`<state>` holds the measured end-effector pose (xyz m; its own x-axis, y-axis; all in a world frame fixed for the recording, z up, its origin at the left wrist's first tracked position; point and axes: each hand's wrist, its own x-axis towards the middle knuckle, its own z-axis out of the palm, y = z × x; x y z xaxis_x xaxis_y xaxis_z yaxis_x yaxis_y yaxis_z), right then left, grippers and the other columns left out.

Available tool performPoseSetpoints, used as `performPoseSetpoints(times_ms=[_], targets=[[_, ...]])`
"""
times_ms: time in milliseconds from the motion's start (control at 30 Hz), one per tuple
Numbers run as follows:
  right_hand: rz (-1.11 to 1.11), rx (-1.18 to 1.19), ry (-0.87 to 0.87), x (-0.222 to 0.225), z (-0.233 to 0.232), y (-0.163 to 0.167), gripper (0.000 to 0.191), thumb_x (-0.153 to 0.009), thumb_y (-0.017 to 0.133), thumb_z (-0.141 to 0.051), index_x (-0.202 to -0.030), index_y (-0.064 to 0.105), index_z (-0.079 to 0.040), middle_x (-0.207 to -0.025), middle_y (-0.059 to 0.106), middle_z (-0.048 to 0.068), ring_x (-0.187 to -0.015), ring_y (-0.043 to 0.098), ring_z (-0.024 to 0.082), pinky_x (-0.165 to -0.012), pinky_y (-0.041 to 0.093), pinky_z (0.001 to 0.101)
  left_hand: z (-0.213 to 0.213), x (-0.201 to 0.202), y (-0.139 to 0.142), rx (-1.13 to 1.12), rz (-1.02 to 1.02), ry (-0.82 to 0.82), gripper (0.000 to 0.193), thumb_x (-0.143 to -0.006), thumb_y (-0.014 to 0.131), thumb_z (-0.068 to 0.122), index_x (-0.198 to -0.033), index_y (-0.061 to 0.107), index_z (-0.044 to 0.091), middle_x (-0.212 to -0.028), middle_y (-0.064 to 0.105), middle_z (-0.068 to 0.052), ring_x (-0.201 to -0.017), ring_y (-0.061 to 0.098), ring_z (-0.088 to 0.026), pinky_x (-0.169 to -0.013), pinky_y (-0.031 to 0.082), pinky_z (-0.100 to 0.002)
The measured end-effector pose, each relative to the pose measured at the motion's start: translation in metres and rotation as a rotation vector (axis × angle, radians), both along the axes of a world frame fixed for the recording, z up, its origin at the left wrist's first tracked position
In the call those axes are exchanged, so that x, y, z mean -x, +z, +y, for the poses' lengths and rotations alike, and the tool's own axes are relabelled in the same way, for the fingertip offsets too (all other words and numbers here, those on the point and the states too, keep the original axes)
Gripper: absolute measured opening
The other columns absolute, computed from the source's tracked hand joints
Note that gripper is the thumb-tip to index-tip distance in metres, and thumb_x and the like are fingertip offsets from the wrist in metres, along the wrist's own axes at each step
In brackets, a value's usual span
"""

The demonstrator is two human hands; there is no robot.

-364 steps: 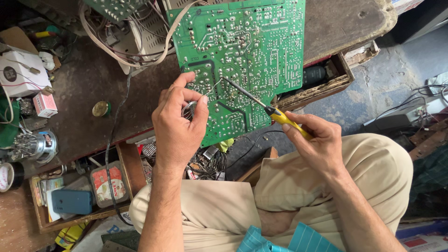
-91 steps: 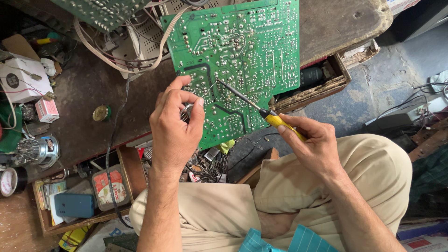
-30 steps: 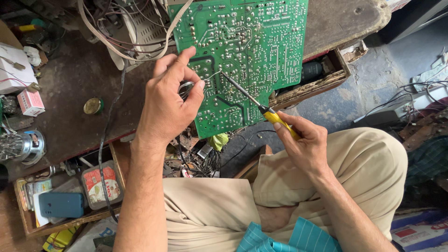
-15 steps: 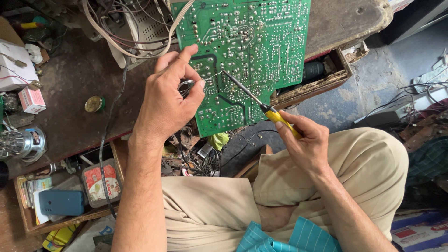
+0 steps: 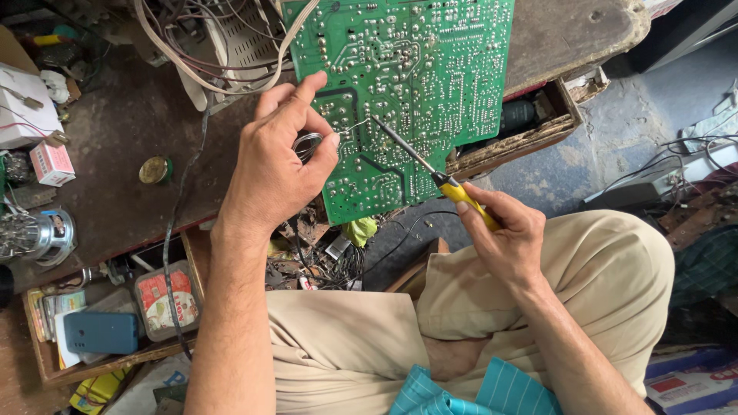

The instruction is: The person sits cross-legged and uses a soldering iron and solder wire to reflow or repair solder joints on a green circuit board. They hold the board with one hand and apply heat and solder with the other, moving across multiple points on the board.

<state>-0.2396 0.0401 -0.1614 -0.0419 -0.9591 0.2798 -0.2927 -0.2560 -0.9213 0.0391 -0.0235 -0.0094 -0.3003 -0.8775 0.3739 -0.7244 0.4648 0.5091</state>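
Two hands worked at one green circuit board [image 5: 415, 92], which lay solder side up on the desk [image 5: 131, 154], its near edge overhanging. Right hand [image 5: 503, 234]: closed in a pen grip on a yellow-handled soldering iron [image 5: 430, 173], long axis slanting up and left from that hand, tip touching the board near its middle. Left hand [image 5: 280, 157]: nearer the joint, fingers pinched on a coil of solder wire [image 5: 307, 142], free end reaching right towards the tip, wrist raised over the desk edge.
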Motion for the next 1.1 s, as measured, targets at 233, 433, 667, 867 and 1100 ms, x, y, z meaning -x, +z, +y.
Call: performPoseSetpoints(times_ms=[233,433,667,867,1100], targets=[[0.001,0.017,0.008,-0.003,-0.0006,-0.0004,0.025,-0.094,0.077,-0.005,-0.119,0.075,-0.001,-0.086,0.072,0.002,-0.067,0.056,0.001,-0.059,0.044,0.0197,0.0002,-0.0001,-0.0023,0.015,0.004,0.002,0.051,-0.092,0.072,0.002,-0.141,0.059,-0.004,-0.097,0.075,-0.005,-0.125,0.064,-0.026,-0.107,0.055,-0.039],[-0.004,-0.009,0.014,-0.0029,0.001,-0.0008,0.025,-0.094,0.077,-0.005,-0.119,0.074,-0.001,-0.085,0.071,0.003,-0.067,0.056,0.002,-0.058,0.044,0.0199,0.0013,-0.0001,-0.0033,0.03,-0.011,0.007,0.051,-0.093,0.073,0.002,-0.141,0.059,-0.003,-0.096,0.076,-0.004,-0.125,0.064,-0.026,-0.109,0.053,-0.041],[-0.001,-0.015,0.011,-0.0035,0.0012,-0.0009,0.025,-0.094,0.077,-0.005,-0.118,0.075,-0.001,-0.084,0.071,0.003,-0.067,0.056,0.003,-0.059,0.044,0.0202,0.0007,0.0004,-0.0044,0.027,-0.013,0.015,0.051,-0.093,0.072,0.002,-0.141,0.059,-0.003,-0.097,0.075,-0.005,-0.126,0.064,-0.026,-0.11,0.053,-0.041],[0.002,-0.022,0.012,-0.005,0.0017,0.0003,0.024,-0.094,0.077,-0.005,-0.118,0.075,0.0,-0.083,0.071,0.004,-0.066,0.055,0.003,-0.057,0.043,0.0207,0.001,0.0001,-0.0058,0.014,-0.005,0.018,0.049,-0.095,0.072,0.003,-0.141,0.059,-0.003,-0.097,0.075,-0.004,-0.128,0.064,-0.026,-0.11,0.054,-0.04],[-0.002,0.007,0.02,-0.0056,0.0013,0.0017,0.024,-0.095,0.077,-0.004,-0.118,0.074,0.0,-0.084,0.071,0.003,-0.067,0.057,0.003,-0.058,0.044,0.0205,0.0008,-0.0004,-0.0073,0.015,-0.018,0.03,0.051,-0.095,0.073,0.004,-0.143,0.058,-0.002,-0.097,0.076,-0.004,-0.128,0.063,-0.026,-0.11,0.053,-0.041]])
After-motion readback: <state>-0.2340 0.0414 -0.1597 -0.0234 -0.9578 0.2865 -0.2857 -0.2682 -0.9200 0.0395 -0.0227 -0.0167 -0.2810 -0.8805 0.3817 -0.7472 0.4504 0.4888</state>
